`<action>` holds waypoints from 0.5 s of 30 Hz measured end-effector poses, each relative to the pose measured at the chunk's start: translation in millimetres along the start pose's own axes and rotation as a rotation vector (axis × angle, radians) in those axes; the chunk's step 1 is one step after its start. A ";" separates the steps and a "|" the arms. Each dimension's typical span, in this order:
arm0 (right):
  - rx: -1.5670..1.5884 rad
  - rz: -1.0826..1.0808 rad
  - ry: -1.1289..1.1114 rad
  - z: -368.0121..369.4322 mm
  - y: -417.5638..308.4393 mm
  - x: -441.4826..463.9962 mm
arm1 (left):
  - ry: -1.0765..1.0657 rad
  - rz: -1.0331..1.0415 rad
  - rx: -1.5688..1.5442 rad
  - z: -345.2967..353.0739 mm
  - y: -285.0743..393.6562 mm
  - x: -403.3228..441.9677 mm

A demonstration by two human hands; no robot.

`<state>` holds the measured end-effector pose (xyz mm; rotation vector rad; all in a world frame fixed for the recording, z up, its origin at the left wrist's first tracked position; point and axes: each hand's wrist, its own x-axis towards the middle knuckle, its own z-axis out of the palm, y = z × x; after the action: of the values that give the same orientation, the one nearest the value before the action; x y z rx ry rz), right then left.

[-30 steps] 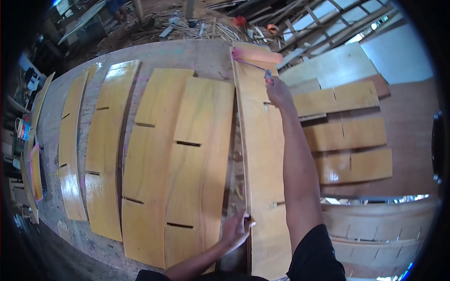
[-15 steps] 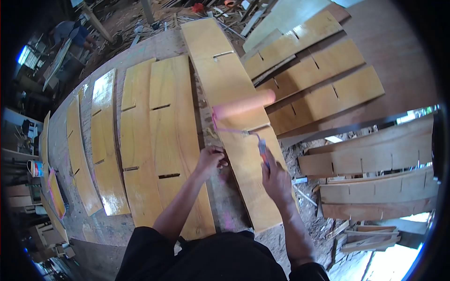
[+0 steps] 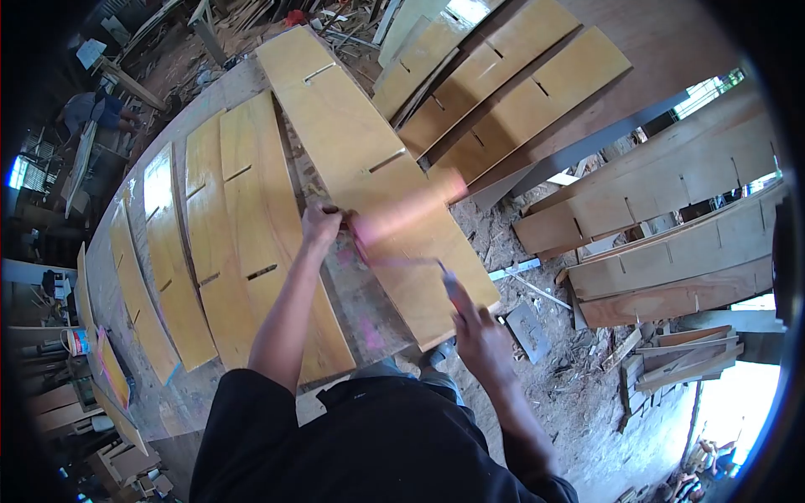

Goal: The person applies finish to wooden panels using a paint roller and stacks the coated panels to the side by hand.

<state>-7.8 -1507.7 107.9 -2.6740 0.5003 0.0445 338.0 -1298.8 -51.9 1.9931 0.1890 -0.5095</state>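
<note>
My right hand (image 3: pixel 484 342) is closed around the handle of a paint roller (image 3: pixel 409 210), whose pink-orange sleeve is blurred by motion. The sleeve lies across a long yellowish wooden board (image 3: pixel 444 268), on the near side of a slot cut in it. At that board's left edge, my left hand (image 3: pixel 321 225) has its fingers pinched together on the edge, close to the roller's left end. The board rests at a slant on a worn work table (image 3: pixel 356 314), its near end at the table's front.
Several slotted boards (image 3: pixel 264 235) lie side by side on the left, some glossy. More slotted boards (image 3: pixel 503 59) lean at the upper right, and others (image 3: pixel 671 214) stand at the right. A paint bucket (image 3: pixel 77 341) is at far left. Another person (image 3: pixel 92 109) bends in the background.
The roller has come toward me along the board, from beyond the slot to its near side. My left hand keeps its place at the board's edge. The whole view has turned and shifted.
</note>
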 end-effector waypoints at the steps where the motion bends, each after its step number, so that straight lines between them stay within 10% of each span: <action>1: 0.033 -0.036 0.077 12.8 -1.1 15.9 | 0.030 0.029 0.079 -0.3 -9.5 9.3; 15: 0.004 0.189 -0.128 -53.6 60.0 -173.1 | 0.007 -0.076 0.021 1.1 31.1 -18.6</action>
<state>-193.2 -1521.7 151.4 -2.5909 0.7084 0.2673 331.8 -1312.5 -19.0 2.0143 0.2648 -0.5553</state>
